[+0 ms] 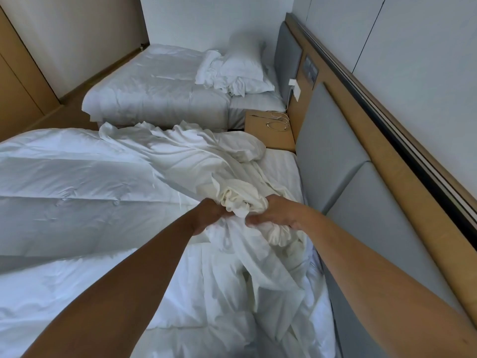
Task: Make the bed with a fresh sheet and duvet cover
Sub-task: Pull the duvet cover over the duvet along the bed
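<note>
Closest to the camera, two bare forearms reach out over the near bed. The left hand (pixel 207 215) and right hand (pixel 273 215) meet side by side, each with fingers curled tight into the same bunched wad of white duvet cover (pixel 240 200). From the fists the cover trails away in loose folds, some back toward the person and some toward the head of the bed. It lies partly on top of the quilted duvet (pixel 77 182), which spreads flat across the left part of the mattress.

The likely trouble from here is confusion in the cloth. With so much fabric crushed into one handful, a corner is hard to tell from an edge or the opening, so the cover could go on twisted or inside out. A hard tug could also drag the duvet askew, or rumple the striped sheet (pixel 280 164) that shows bare near the headboard.

Past the hands, grey padded headboard panels (pixel 330 151) run along the right under a wooden rail. Further on, a wooden nightstand (pixel 268 136) stands between the beds with a pale cable (pixel 278 120) looped on it, and a white charger (pixel 296 90) hangs on the wall above. Farthest off, the second bed (pixel 154 83) carries a pillow (pixel 245 65) and crumpled linen (pixel 214 73) against a white wall, with wooden panelling (pixel 20 73) to the left.
</note>
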